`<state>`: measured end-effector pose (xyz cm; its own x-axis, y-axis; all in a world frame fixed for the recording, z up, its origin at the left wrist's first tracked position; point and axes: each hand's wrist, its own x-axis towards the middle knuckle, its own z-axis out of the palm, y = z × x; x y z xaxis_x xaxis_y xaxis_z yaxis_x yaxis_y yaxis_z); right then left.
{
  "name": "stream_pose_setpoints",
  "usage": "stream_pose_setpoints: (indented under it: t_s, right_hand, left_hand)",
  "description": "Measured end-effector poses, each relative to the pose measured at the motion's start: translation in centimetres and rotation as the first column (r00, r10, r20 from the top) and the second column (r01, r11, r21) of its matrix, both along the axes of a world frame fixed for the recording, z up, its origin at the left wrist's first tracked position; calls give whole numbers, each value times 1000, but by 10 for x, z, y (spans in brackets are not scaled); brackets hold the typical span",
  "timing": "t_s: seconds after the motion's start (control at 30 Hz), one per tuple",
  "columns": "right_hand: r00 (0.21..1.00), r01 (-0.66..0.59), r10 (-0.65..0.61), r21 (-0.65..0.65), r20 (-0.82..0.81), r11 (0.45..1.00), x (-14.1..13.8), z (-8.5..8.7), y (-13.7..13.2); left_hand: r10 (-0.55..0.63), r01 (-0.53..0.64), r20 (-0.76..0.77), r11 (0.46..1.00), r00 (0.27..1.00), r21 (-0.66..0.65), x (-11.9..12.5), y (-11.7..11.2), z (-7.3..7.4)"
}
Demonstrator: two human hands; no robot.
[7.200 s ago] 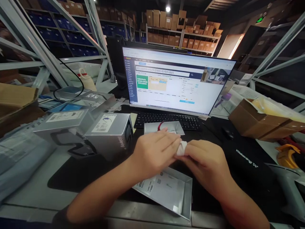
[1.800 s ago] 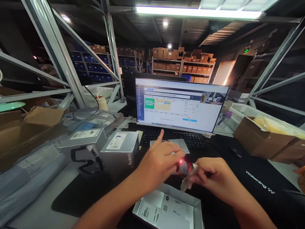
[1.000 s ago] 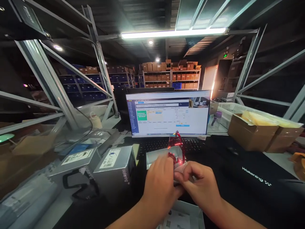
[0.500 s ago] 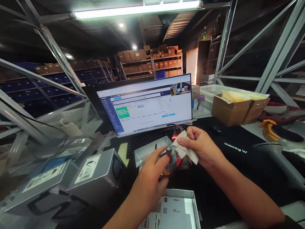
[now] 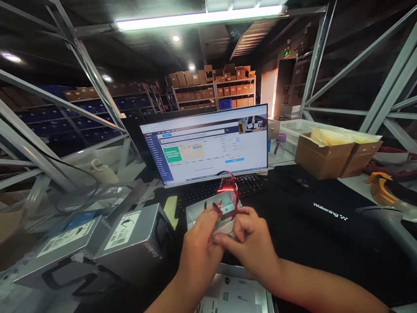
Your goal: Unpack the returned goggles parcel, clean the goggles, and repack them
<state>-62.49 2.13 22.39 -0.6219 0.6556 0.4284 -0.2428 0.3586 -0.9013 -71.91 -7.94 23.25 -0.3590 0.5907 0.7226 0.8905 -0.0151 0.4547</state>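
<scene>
A pair of red-framed glasses (image 5: 235, 196) is held up between my hands over the desk, its far parts reaching toward the keyboard. My left hand (image 5: 201, 239) is closed on the near side of the frame. In my right hand (image 5: 257, 238), fingers are bent around a white wiping cloth (image 5: 230, 227) pressed against the glasses. Most of the cloth and the near part of the glasses are hidden by my fingers. Behind them lies an open light-grey box part (image 5: 194, 209). Below my wrists sits an open white box (image 5: 239, 292) with printed papers inside.
Two grey product boxes (image 5: 140, 232) stand on the left. A monitor (image 5: 208, 152) and a keyboard (image 5: 195, 194) are ahead. On the right are a mouse (image 5: 301, 183), cardboard boxes (image 5: 321, 158), a white basket (image 5: 293, 130) and an orange tape dispenser (image 5: 381, 189).
My right hand has brought the cloth down to the glasses, and both hands now meet on them. The glasses have come clearer into view. The whole view has shifted slightly.
</scene>
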Motion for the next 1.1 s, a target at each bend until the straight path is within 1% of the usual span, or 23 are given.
stream_pose_setpoints:
  t_s: [0.03,0.07,0.13,0.2,0.23,0.3,0.33,0.4,0.43,0.47,0.5,0.57,0.6,0.67,0.73,0.8,0.87,0.9,0.93,0.97,1.0,1.03,1.1]
  right_hand:
    - [1000,15,-15,-2,-12,1000,-1,-2,0]
    - [1000,5,-6,-34,-21,999,-1,-1,1]
    - [996,-85,80,-157,-35,984,1,8,10]
    - [983,-185,172,-287,-70,940,6,23,25]
    - [977,-214,193,-344,-95,914,9,30,33]
    - [970,-238,191,-462,-148,854,14,42,49]
    - [968,-249,186,-521,-171,816,15,46,56]
    - [956,-293,203,-627,-213,722,15,50,65]
    - [948,-318,215,-664,-234,677,14,50,67]
    - [942,-335,218,-688,-256,644,12,49,67]
    - [938,-345,210,-701,-275,624,9,48,66]
    - [934,-351,178,-704,-310,617,4,44,60]
    - [932,-350,159,-695,-325,628,2,42,56]
    - [933,-335,136,-662,-334,671,-1,36,46]
    - [940,-311,146,-601,-308,736,-2,28,34]
    - [957,-251,135,-504,-256,826,-3,17,20]
    - [973,-145,59,-395,-222,907,-4,6,8]
    - [976,-99,21,-359,-216,928,-5,2,3]
    - [978,-82,8,-347,-210,934,-5,1,1]
    - [978,-103,27,-365,-208,925,-5,1,1]
    - [974,-155,69,-413,-218,897,-5,5,4]
    - [964,-224,121,-482,-236,847,-4,10,8]
    - [938,-335,187,-625,-292,705,0,25,21]
  left_hand:
    - [2,-2,-13,1000,1000,-4,-1,1,0]
    - [-7,7,-30,1000,1000,-11,-2,1,0]
    - [-49,47,-66,998,997,-29,-4,2,1]
    - [-100,94,-99,994,990,-61,-7,2,4]
    - [-129,120,-117,989,985,-82,-8,1,5]
    - [-199,178,-160,975,967,-136,-11,0,7]
    - [-233,205,-188,966,954,-157,-12,0,7]
    - [-275,231,-243,953,930,-197,-15,-1,8]
    - [-272,220,-263,952,926,-211,-16,-1,7]
    - [-246,191,-277,959,929,-211,-16,0,7]
    - [-199,144,-283,969,938,-202,-16,1,6]
    - [-79,29,-304,986,949,-164,-14,2,3]
    - [-20,-26,-324,990,946,-136,-12,3,2]
    - [66,-100,-374,992,925,-72,-9,4,-1]
    - [133,-145,-414,989,901,2,-8,4,-4]
    - [197,-183,-446,980,873,76,-7,3,-4]
    - [238,-204,-484,971,842,123,-8,1,-4]
    - [244,-202,-498,970,832,137,-9,1,-3]
    - [240,-192,-506,970,828,147,-9,1,-2]
    - [230,-176,-509,972,830,153,-9,1,0]
    - [215,-157,-507,975,835,155,-9,1,1]
    - [194,-134,-504,979,841,153,-9,1,3]
    - [128,-75,-505,989,854,125,-8,1,6]
